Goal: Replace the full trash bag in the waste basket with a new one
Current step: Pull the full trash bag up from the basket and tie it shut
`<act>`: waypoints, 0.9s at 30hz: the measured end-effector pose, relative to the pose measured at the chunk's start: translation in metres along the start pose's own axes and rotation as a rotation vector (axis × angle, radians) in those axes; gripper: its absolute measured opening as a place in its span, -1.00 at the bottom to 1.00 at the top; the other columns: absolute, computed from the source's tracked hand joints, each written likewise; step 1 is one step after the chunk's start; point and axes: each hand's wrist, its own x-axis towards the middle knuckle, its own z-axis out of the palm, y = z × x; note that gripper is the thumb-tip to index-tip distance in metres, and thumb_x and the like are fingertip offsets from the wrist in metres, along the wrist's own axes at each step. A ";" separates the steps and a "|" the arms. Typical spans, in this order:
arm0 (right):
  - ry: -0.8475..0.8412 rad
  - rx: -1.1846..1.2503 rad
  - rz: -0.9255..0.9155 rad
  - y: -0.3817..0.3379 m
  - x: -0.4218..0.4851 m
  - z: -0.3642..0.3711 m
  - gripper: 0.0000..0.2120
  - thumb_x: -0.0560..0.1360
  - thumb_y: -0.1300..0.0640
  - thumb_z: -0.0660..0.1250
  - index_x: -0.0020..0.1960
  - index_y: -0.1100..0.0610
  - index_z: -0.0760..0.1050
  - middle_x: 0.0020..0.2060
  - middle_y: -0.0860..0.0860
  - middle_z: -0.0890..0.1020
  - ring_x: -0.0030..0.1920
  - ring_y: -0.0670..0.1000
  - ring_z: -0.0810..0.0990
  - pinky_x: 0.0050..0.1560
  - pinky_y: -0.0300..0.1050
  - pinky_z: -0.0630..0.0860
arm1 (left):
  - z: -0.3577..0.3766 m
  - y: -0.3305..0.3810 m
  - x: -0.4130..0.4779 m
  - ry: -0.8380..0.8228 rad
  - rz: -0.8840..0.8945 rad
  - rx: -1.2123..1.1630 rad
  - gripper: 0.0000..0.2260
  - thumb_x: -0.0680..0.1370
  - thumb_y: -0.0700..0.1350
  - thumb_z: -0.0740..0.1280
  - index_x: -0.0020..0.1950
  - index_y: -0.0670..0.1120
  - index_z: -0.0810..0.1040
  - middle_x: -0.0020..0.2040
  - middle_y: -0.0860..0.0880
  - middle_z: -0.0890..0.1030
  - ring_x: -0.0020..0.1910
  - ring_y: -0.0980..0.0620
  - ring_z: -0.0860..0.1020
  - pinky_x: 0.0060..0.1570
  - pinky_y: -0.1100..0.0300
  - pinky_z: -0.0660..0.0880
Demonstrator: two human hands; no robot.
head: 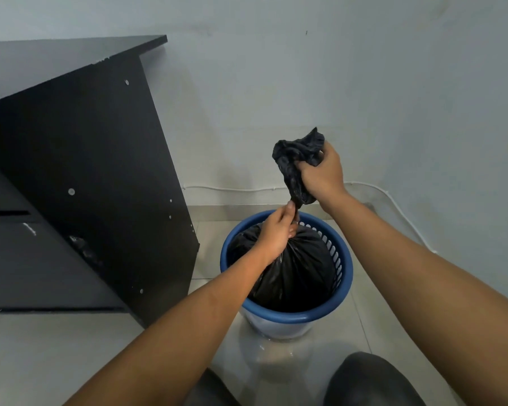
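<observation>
1. A person's two bare arms reach forward and down over a blue waste basket [291, 318], which stands on a pale tiled floor [56, 347] near the foot of a grey-white wall [364, 83].
2. A full black trash bag [294, 276] sits inside the basket. Its rounded body fills most of the opening, and the basket's slotted blue side shows to the bag's right.
3. The bag's mouth is gathered into a twisted neck [294, 200] that runs up out of the basket to a crumpled bunch of loose plastic [296, 153] above.
4. The left hand [276, 234] is closed on the bottom of that neck, thumb and fingers pinching it just above the bag's body, over the far side of the basket.
5. The right hand [321, 174] is higher, well above the rim. Its fingers are curled tight round the upper part of the neck, and the crumpled bunch spills out above its thumb.
6. The stretch of plastic between the two hands is narrow and pulled straight.
7. A black desk [85, 171] stands just left of the basket, its side panel dotted with silver screw heads and scuffed near the lower edge.
8. A thin white cable [232, 189] runs along the base of the wall behind the basket.
9. Two dark rounded shapes at the bottom edge of the view look like the person's knees [370, 379].
</observation>
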 end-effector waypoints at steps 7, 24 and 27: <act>-0.125 -0.065 0.044 0.009 0.008 -0.004 -0.37 0.36 0.15 0.50 0.25 -0.15 0.22 0.20 0.16 0.48 0.15 0.09 0.56 0.14 0.02 0.58 | -0.011 -0.001 -0.005 0.071 0.093 0.365 -0.57 0.54 0.28 0.25 0.35 0.19 0.31 0.07 0.00 0.64 0.10 0.03 0.58 0.10 0.11 0.48; -0.720 0.031 0.110 0.025 -0.027 -0.016 -0.11 0.27 -0.01 0.61 0.45 0.03 0.21 0.26 -0.01 0.54 0.24 -0.12 0.56 0.31 -0.07 0.51 | -0.003 0.020 0.011 -0.068 -0.091 -0.193 -0.72 0.65 -0.19 -0.04 -0.20 -0.10 0.33 -0.48 0.03 0.27 -0.57 0.15 0.20 -0.60 0.31 0.13; -0.417 0.071 0.064 0.005 -0.019 0.004 -0.27 0.37 0.20 0.57 0.36 0.03 0.20 0.18 -0.01 0.53 0.19 -0.04 0.57 0.21 -0.09 0.57 | 0.005 0.022 0.004 -0.232 -0.122 -0.173 -0.71 0.66 -0.11 0.09 -0.28 -0.09 0.27 -0.50 0.06 0.26 -0.56 0.16 0.17 -0.58 0.32 0.10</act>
